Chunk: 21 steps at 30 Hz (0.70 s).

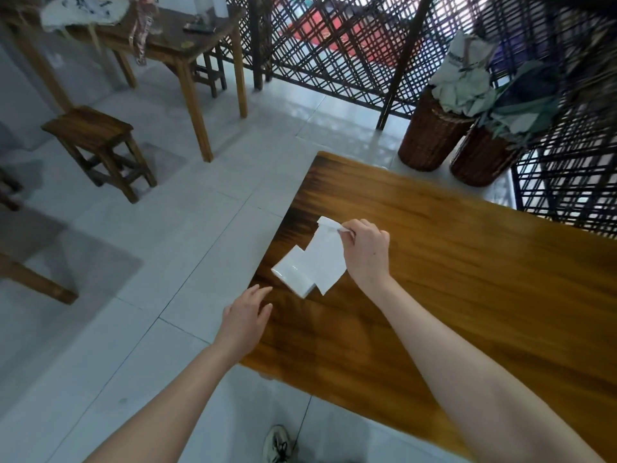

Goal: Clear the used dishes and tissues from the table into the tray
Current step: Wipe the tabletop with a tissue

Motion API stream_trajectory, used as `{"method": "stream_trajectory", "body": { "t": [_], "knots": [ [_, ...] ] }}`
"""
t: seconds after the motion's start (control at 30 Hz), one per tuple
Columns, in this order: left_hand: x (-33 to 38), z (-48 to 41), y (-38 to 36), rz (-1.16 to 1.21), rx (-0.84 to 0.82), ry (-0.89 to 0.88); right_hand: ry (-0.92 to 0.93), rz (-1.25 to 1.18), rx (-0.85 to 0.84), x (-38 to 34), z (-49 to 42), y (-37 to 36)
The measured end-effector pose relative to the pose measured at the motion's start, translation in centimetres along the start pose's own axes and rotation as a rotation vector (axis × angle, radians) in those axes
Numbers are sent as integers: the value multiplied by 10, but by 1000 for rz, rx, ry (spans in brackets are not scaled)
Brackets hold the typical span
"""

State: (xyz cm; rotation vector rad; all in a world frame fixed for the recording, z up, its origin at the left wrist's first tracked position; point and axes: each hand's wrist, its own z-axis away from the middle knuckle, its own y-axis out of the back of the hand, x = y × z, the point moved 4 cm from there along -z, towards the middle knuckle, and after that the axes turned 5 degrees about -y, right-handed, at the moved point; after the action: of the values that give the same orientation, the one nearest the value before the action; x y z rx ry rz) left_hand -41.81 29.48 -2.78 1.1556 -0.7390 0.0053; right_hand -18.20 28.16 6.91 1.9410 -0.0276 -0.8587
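Observation:
A white tissue pack [295,275] lies near the left edge of the wooden table [467,262]. My right hand [365,250] pinches the top edge of a white tissue [329,253] that rises out of the pack. My left hand [247,319] hovers at the table's left edge just below the pack, fingers straight and spread, holding nothing. No tray or dishes show in this view.
Two wicker baskets [434,138] with pale leaves stand beyond the table's far end by a dark lattice screen [350,45]. A wooden stool [100,145] and another wooden table [160,45] stand on the tiled floor to the left. My shoe [277,442] shows below.

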Motion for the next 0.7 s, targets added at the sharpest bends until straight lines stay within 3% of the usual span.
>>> {"method": "stream_trajectory", "body": {
  "t": [0.7],
  "knots": [
    [265,30,-150,-68,-168,-207,-367,165,54,326,129,202]
  ]
}}
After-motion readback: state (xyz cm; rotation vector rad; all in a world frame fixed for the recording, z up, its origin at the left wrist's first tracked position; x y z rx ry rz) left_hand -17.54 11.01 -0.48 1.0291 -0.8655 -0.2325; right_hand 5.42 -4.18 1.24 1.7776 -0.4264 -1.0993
